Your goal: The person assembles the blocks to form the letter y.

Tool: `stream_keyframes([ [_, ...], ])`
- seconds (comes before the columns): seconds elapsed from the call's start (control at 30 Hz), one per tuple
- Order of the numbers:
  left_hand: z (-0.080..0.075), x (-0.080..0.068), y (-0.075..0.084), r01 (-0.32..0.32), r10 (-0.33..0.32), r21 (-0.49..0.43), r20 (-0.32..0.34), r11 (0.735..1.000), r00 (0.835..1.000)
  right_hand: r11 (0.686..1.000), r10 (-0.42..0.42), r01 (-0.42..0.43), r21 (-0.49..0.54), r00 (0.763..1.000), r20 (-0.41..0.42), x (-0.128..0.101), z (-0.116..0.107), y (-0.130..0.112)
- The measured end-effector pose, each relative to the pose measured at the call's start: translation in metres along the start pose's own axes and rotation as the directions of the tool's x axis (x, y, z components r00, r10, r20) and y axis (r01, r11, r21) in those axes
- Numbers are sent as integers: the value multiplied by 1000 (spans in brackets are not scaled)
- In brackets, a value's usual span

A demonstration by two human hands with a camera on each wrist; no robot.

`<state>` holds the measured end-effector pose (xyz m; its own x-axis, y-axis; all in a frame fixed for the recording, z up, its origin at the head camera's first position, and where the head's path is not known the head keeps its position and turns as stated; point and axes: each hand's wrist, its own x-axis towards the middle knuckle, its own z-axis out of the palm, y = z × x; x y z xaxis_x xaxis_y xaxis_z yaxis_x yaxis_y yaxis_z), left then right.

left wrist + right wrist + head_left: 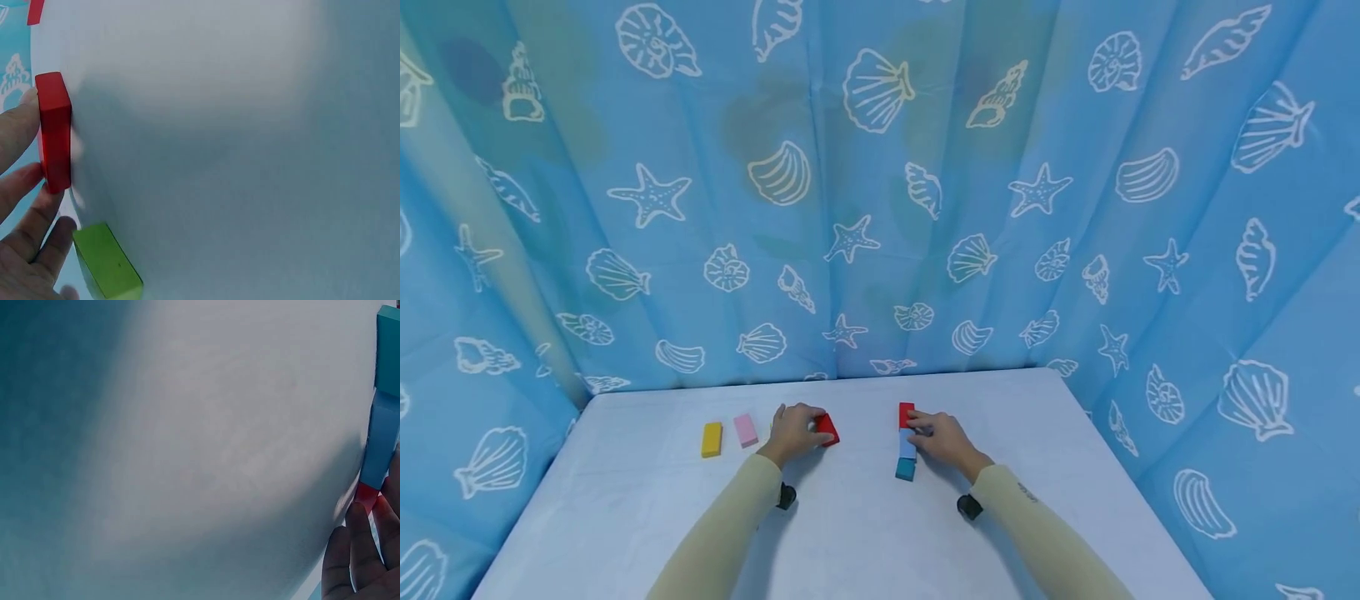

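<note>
Nearest the camera, the left hand (792, 432) grips a red block (827, 429) at its fingertips, while the right hand (943, 439) rests its fingers on a red-blue-teal row (907, 442) running away from the person on the counter (850, 533).

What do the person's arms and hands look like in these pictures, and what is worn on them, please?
Both arms are covered by long, close-fitting pale cream sleeves reaching to the wrists. The left hand and right hand are bare, without gloves. A small black device sits under the left wrist, another under the right. The right sleeve bears a small dark marking.
</note>
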<state>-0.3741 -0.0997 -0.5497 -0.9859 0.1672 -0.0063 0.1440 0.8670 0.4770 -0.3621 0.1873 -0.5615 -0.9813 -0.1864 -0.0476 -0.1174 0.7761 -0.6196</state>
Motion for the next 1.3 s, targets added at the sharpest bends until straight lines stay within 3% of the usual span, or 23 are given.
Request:
stream_keyframes([
  [0.17,9,3,6,-21,21,-14,-5,1000,1000,1000,-6,6,-11,1000,-10,0,0,0],
  [0.3,15,3,9,12,-12,-45,7,999,1000,1000,-17,17,-10,1000,-10,-1,2,0],
  [0.5,20,0,10,86,-68,-226,87,970,994,1000,-1,1,1,1000,-4,-2,6,0],
  [0.67,20,-6,15,106,-86,-286,81,952,993,1000,-2,2,0,1000,-5,-2,5,-1],
  [1.03,29,-10,38,102,-84,-296,70,950,994,1000,9,-9,21,1000,-9,-1,-2,-3],
  [1.3,36,-21,49,140,-120,-315,83,939,989,1000,9,-9,-1,1000,-2,0,1,-2],
])
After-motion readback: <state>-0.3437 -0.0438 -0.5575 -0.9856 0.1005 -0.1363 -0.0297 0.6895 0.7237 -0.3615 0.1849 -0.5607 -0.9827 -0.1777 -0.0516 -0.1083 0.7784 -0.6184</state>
